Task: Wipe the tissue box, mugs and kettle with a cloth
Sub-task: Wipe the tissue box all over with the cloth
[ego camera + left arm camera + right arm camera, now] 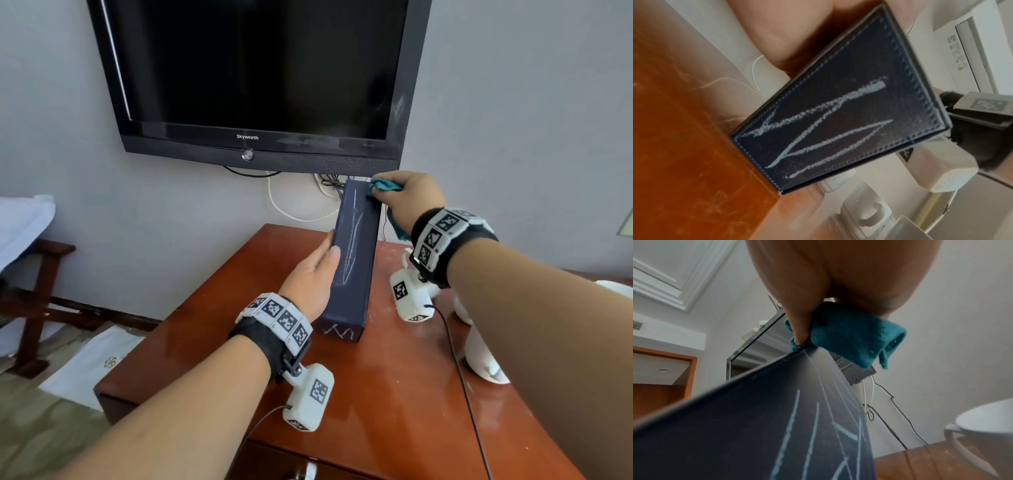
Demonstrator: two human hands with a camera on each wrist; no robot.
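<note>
Box: tissue box tilted on counter, chalk marks remain.
Left hand: flat-fingered brace at 9 o'clock.
Right hand grip: clamps cloth at 12 o'clock; drag firmly toward 6.

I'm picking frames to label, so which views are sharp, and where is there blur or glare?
Head view: mostly sharp, wide-angle bending at the edges, soft glare on the table. Left wrist view: chalk marks on the box readable, left hand and table blurred. Right wrist view: cloth fairly sharp, right hand dim against the wall, mug soft.
</note>
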